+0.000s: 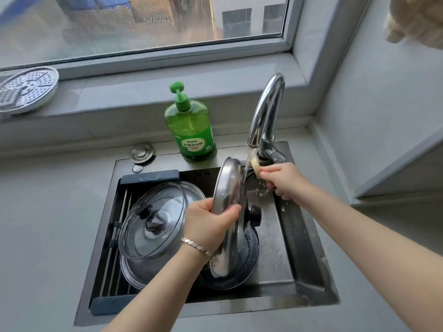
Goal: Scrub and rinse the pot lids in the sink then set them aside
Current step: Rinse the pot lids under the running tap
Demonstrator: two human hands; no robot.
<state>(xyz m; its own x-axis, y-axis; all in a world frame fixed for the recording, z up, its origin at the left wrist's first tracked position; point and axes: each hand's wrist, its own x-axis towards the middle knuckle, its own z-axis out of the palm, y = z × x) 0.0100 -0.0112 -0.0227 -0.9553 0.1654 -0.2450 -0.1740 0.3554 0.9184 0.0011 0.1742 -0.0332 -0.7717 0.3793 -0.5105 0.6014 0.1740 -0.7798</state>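
Two pot lids lie stacked on a roll-up rack of steel rods [149, 176] across the left half of the dark steel sink [294, 236]: a clear glass lid with a black knob [153, 224] on top, tilted, and a steel lid [134, 271] beneath it. Over the right half, my left grip [211, 224], a silver link bracelet [196, 246] at its wrist, has fingers and thumb curled round the rim of a round stainless-steel pot lid [229, 188], which stands on edge, nearly upright. Its upper rim sits right under the spout of the curved chrome tap [266, 109], and running water strikes it there. A black knob [255, 214] juts from the lid's right face. My right grip [282, 180] is closed in a pinch on a pale yellow scrubber [255, 165], held in the stream just beside the lid's top edge; droplets fly below it. The lid's lower rim hangs over a dark round piece of cookware [251, 255] lying in the basin, and I cannot tell whether the two touch. Behind the sink, on the grey tabletop [48, 212], stands a green pump bottle of dish soap [190, 133], just left of the tap. A round metal cap [142, 152] sits at the sink's back left corner. Up on the window ledge [143, 89], far left, rests a round perforated metal steamer tray [26, 89].
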